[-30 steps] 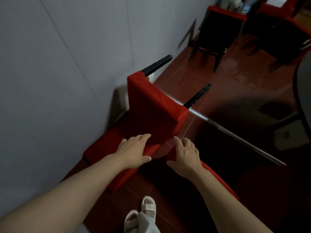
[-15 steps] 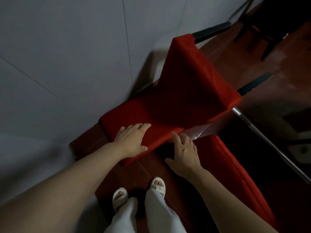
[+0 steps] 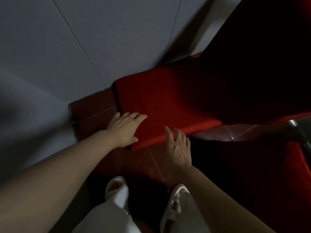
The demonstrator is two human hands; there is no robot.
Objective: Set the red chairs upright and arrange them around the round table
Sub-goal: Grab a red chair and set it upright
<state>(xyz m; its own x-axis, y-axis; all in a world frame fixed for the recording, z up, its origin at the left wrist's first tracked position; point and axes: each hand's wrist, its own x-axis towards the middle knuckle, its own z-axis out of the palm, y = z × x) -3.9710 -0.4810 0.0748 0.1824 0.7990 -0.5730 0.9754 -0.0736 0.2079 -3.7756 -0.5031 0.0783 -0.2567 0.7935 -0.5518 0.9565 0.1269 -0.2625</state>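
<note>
1. Chair (image 3: 168, 105) lay tipped on floor (image 3: 94, 108) by wall (image 3: 84, 39); closer than 1 s ago.
2. L hand (image 3: 125, 127) flat on backrest, fingers straight; R hand (image 3: 178, 145) at its edge, grasp can't tell.
3. Lift not yet begun, prob. next.

No legible text or labels.

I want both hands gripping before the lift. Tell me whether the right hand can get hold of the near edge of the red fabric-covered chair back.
Probably yes. The right hand is open at the near edge of the red fabric-covered chair back, with nothing between them. The left hand rests flat further along, leaving that stretch free.
</note>
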